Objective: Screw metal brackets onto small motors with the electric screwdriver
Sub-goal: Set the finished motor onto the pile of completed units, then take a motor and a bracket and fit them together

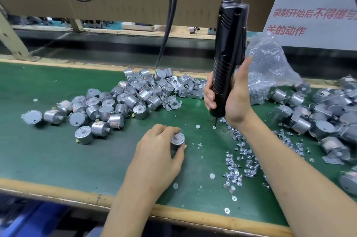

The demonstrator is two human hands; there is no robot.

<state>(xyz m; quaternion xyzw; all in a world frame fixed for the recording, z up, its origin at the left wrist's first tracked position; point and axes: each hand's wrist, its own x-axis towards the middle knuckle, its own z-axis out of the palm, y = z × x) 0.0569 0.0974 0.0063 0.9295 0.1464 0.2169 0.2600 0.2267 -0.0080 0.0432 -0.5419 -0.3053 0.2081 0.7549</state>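
**Bit dips toward the screws while a motor waits**

The right grip is wrapped round the hanging electric screwdriver. Its bit is lowered to the edge of the loose screws on the bench, probably to pick one up. The left grip pinches one motor upright, steadying it close by. No bracket shows on it; brackets lie beside the motor pile.

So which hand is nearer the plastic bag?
Right. The right hand, gripping the screwdriver, sits just left of the bag; the left hand holds a motor farther left, toward the front.
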